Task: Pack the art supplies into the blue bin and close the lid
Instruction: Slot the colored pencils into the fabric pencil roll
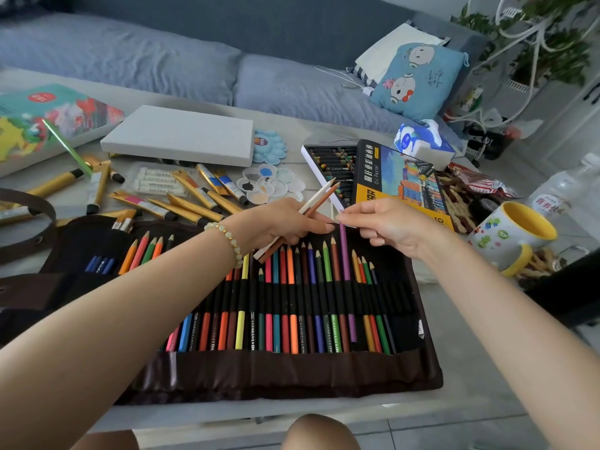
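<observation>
A dark brown roll-up pencil case (279, 375) lies open on the table, with several coloured pencils in its elastic loops. My left hand (279, 222) grips a white pencil (319, 194) and a brown pencil (324, 199) above the case. My right hand (386, 225) pinches the tip of a purple pencil (347, 280) that sits in a loop. Gold paint tubes (194, 203), a white canvas (181, 134), two palettes (272, 185) and an oil pastel box (402, 183) lie behind. No blue bin is in view.
A yellow-and-white mug (513, 235), a water bottle (565, 190), a tissue pack (422, 142) and snack bags crowd the right side. Painting books (45, 118) lie at the far left. A blue sofa with a cushion (418, 79) runs behind the table.
</observation>
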`<state>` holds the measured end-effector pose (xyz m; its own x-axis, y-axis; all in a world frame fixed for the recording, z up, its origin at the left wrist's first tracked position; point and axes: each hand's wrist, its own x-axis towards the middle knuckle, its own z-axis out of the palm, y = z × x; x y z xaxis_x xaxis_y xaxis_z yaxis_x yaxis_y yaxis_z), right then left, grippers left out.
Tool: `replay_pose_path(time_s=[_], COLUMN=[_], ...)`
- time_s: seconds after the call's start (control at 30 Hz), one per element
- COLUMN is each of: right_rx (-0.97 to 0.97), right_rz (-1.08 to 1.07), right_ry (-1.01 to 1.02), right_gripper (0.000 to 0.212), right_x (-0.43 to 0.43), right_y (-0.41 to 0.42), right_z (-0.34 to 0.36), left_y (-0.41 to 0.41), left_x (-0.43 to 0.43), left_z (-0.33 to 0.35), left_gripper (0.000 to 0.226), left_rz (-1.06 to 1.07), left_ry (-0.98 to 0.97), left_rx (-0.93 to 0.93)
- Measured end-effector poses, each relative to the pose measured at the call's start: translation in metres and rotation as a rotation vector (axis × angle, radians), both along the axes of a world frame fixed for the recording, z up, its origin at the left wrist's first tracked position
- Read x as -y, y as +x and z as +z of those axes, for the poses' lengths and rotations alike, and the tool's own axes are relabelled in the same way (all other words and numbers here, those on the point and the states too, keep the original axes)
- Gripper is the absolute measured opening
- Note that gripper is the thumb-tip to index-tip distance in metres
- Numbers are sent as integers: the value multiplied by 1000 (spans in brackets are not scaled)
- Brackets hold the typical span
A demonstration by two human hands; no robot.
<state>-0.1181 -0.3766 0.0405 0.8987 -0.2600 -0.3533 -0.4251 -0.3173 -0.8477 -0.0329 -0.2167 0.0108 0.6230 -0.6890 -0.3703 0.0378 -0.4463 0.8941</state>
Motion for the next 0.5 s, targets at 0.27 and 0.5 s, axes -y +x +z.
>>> replay_pose_path(time_s=[0.27, 0.5], right_rx=[15, 101], right_rz=[13, 98], right_ry=[13, -113], right_gripper=[23, 20], right_x=[4, 2], right_y=[-10, -3], right_z=[-5, 4], left_y=[0, 9], left_x=[3, 1], left_z=[-5, 1], left_gripper=[11, 16], left_rz=[10, -7], left_ry=[-2, 32], left_rx=[-6, 46])
